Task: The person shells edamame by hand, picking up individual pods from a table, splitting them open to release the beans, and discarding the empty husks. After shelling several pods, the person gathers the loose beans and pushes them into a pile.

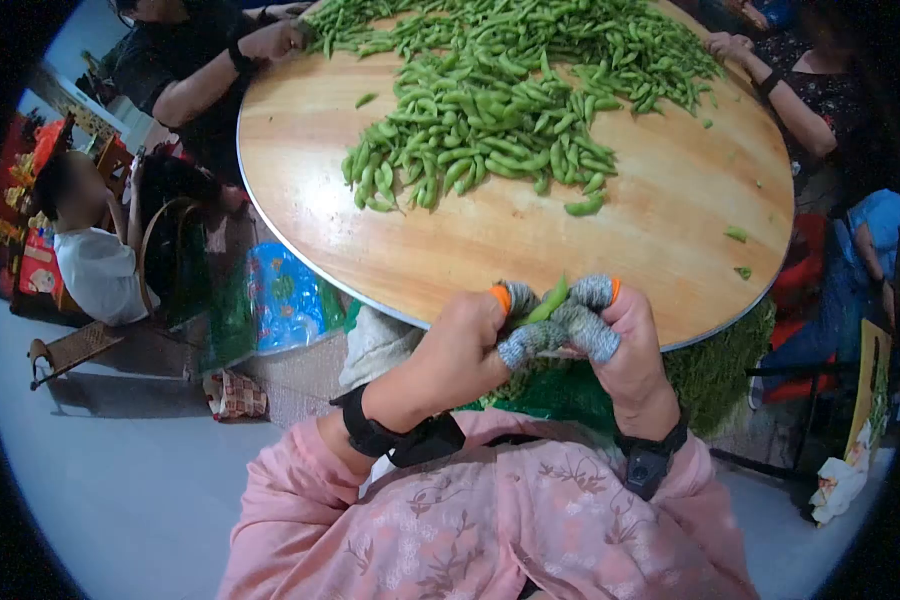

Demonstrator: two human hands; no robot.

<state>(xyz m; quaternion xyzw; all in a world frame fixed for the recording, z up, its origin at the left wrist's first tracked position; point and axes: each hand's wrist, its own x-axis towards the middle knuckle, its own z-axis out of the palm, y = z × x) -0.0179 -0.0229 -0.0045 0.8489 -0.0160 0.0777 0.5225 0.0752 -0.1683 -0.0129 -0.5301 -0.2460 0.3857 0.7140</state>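
My left hand [462,342] and my right hand [630,340] meet in front of my body, at the table's near edge. Grey knitted sleeves with orange bands cover several of my fingers. Both hands are closed around one green edamame pod [548,302], whose tip points up between the fingers; its lower part is hidden. Beyond them, a large heap of edamame pods [490,125] covers the far and middle part of the round wooden table [310,190]. A single pod [585,204] lies at the heap's near edge.
Across the table at left, a person's hand [275,40] touches the pods; another person's hand [730,47] rests at the right rim. Green plant scraps [720,375] lie below the near right edge. A seated person [100,255] is at far left, near a blue plastic bag [290,300].
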